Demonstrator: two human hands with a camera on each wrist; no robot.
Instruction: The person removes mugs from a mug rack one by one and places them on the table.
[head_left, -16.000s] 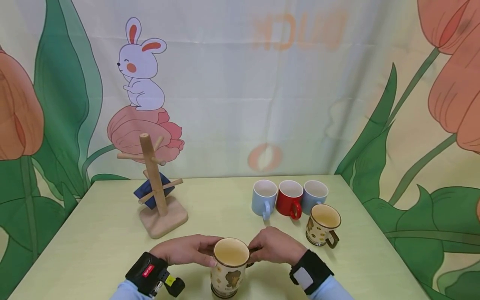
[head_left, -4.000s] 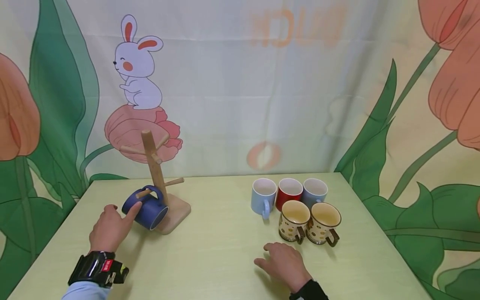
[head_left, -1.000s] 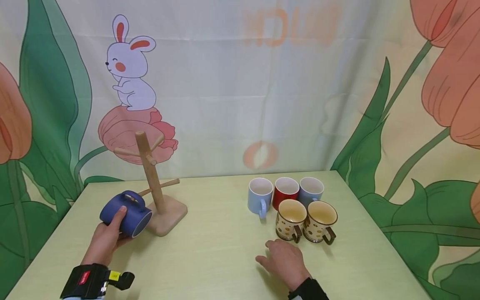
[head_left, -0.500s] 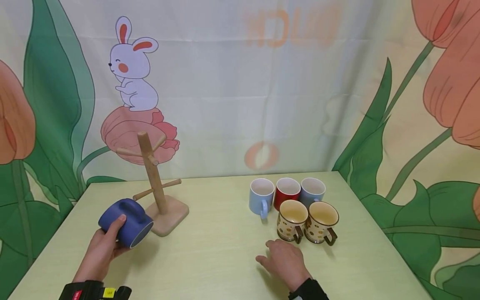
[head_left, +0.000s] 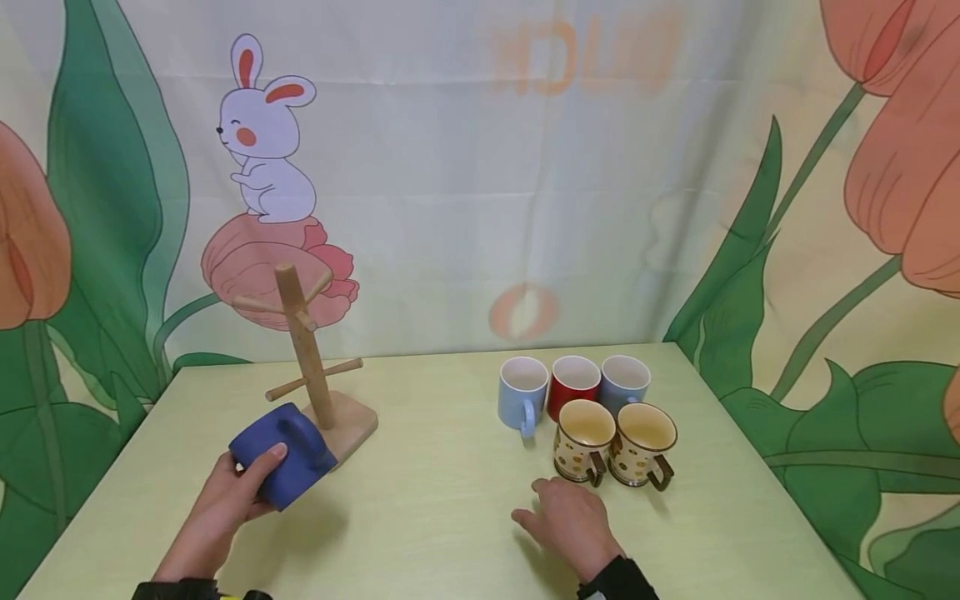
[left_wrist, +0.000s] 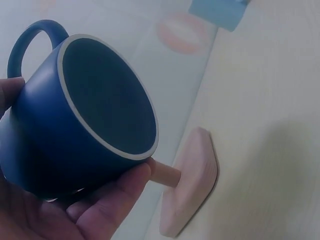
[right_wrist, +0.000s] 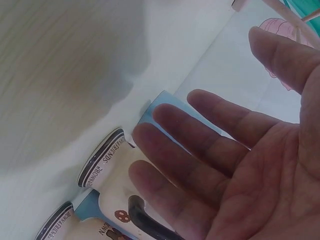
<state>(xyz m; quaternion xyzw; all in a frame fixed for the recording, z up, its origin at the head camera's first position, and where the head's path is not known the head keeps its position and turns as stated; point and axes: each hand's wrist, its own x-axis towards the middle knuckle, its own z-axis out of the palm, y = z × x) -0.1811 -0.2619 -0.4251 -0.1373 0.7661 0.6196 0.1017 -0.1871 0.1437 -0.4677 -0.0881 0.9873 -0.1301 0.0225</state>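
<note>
My left hand [head_left: 231,496] grips a dark blue mug [head_left: 281,458], thumb across its side near the handle. It is tilted above the table, in front of the wooden mug rack [head_left: 306,350]. A round end with a pale ring faces the left wrist view, where fingers curl under the mug [left_wrist: 50,115]. Relaxed and holding nothing, my right hand [head_left: 572,527] hovers just before two beige patterned mugs [head_left: 585,442] with brown handles. Its fingers spread loosely in the right wrist view, near one beige mug [right_wrist: 120,185].
Behind the beige mugs stand a light blue mug [head_left: 522,396], a red mug [head_left: 573,390] and another blue mug [head_left: 626,383], all upright. Bare pegs [head_left: 343,367] stick out from the rack's post. A printed curtain [head_left: 450,192] hangs along the table's [head_left: 420,500] back edge.
A beige mug once held between both hands now stands with the others. My left hand has taken the blue mug off its peg, drawn it forward-left, then swung it right. My right hand recently stays still.
</note>
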